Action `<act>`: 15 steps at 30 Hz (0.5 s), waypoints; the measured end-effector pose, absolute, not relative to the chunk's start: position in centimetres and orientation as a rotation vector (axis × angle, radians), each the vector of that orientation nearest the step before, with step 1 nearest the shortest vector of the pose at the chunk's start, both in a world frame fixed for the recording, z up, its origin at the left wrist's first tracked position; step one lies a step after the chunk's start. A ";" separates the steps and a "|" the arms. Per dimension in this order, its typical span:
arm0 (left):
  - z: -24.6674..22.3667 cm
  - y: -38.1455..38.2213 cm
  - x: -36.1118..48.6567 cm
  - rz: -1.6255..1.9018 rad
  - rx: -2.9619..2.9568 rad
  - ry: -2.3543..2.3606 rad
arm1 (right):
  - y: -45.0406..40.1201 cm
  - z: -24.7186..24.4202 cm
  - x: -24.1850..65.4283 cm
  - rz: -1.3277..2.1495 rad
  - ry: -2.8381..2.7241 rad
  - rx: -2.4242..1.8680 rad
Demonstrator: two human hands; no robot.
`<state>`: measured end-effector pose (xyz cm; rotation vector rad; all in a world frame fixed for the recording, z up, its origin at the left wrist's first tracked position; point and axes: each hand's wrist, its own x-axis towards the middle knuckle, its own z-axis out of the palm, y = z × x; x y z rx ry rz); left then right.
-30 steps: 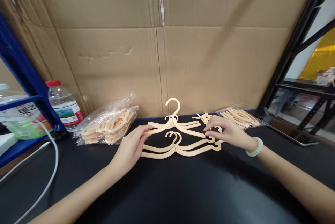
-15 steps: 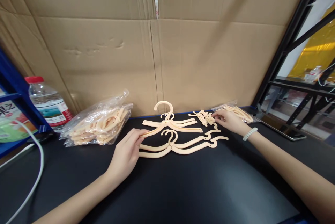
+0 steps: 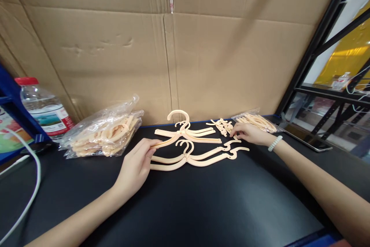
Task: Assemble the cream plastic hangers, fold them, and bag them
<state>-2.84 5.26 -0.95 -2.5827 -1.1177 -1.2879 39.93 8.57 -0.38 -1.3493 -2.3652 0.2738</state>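
Head view: left hand (image 3: 134,165) pinches the hanger (image 3: 181,135), probably light, stiff, best held near one end; right hand (image 3: 252,134) curled, grip unclear.

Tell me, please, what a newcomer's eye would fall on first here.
Probably the pale hangers at the center of the black table, with the left hand pinching one by its end. Next might come the right hand, reaching beside the small pale pieces to their right. Behind everything, tall brown cardboard fills the background.
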 end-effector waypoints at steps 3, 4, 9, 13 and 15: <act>-1.0 5.3 -2.8 -1.293 -2.570 -1.116 | 8.7 -0.7 39.6 0.313 -2.357 -1.313; -1.0 5.3 -2.8 -1.293 -2.568 -1.119 | 8.8 -0.8 39.5 0.315 -2.345 -1.301; -1.0 5.2 -2.8 -1.297 -2.591 -1.137 | 8.8 -1.5 38.4 0.273 -2.219 -1.220; -1.1 5.1 -2.8 -1.299 -2.613 -1.175 | 8.9 -1.5 37.4 0.186 -1.990 -1.180; -1.1 5.1 -2.8 -1.304 -2.615 -1.182 | 8.8 -1.2 37.1 0.143 -1.835 -1.176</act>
